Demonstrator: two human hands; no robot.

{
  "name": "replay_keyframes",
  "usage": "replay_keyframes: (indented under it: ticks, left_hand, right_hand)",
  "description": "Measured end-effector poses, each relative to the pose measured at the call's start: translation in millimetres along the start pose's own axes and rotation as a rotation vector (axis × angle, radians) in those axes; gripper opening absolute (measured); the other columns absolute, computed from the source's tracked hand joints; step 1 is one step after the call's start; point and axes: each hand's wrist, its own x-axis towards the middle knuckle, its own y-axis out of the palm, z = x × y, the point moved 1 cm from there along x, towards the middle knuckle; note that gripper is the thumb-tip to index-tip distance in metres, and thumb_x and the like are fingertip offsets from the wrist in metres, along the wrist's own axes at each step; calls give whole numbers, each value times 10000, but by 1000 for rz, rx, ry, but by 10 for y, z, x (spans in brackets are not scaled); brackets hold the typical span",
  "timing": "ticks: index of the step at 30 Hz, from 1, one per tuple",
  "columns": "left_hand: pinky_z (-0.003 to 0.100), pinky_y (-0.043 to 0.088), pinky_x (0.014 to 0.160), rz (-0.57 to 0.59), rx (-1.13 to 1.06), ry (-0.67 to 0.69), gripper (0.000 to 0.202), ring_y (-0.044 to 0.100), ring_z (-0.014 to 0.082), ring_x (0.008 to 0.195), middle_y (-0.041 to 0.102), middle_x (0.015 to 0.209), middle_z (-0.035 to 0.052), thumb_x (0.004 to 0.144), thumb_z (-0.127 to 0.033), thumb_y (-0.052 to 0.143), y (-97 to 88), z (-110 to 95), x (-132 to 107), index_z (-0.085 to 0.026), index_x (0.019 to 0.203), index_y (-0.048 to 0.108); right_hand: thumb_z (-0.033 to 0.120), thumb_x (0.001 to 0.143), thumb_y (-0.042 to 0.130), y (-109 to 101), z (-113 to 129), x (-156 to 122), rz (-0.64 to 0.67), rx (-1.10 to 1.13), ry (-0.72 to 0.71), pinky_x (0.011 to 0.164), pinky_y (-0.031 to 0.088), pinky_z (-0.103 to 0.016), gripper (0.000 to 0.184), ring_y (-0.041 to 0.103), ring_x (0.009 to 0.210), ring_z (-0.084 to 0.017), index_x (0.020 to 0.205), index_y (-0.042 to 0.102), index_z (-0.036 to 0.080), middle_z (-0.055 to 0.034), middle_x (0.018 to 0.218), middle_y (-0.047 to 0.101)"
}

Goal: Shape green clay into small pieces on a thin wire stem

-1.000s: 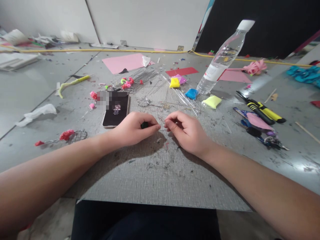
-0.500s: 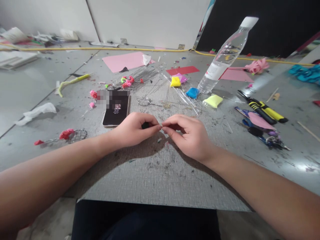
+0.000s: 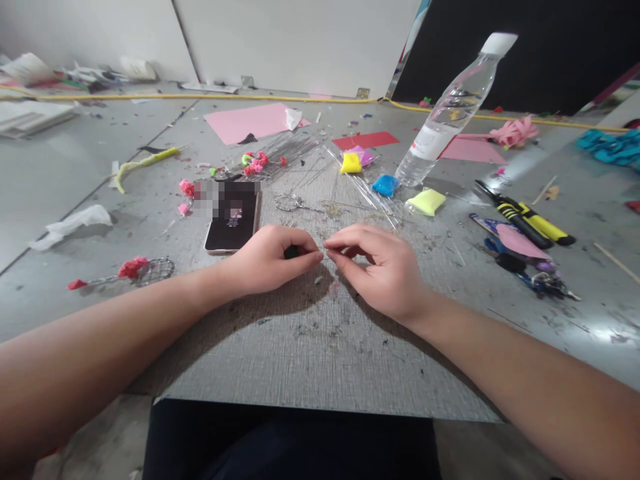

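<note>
My left hand rests on the grey board with its fingers curled round a small black lump. My right hand lies just to its right, thumb and forefinger pinched together at the tips, almost touching the left fingertips. What the right pinch holds is too small to make out. A phone lies face up just behind the left hand.
Behind the hands lie thin wires, a wire loop, yellow, blue and lime clay packets and a tilted water bottle. Yellow-and-black pliers lie at the right. Pink paper and scraps lie farther back.
My right hand moved left until its pinched fingertips met the left fingertips, then drew back slightly. The left hand stayed put.
</note>
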Motion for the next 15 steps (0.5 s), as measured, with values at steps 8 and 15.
replay_keyframes:
  ticks: [8, 15]
  left_hand:
    - [270, 435, 617, 4, 11, 3, 253, 571, 125, 608, 674, 650, -8, 936, -315, 598, 2, 0, 1, -170, 756, 702]
    - [262, 415, 590, -2, 38, 8, 254, 547, 122, 590, 646, 625, -15, 927, -319, 590, -1, -9, -2, -173, 746, 690]
  right_hand:
    - [183, 949, 696, -17, 12, 13, 19, 14, 2, 676, 559, -325, 73, 688, 742, -181, 894, 704, 232, -23, 816, 746]
    - [155, 968, 625, 4, 12, -5, 31, 25, -31, 760, 584, -359, 129, 717, 865, -202, 976, 714, 247, -50, 958, 770]
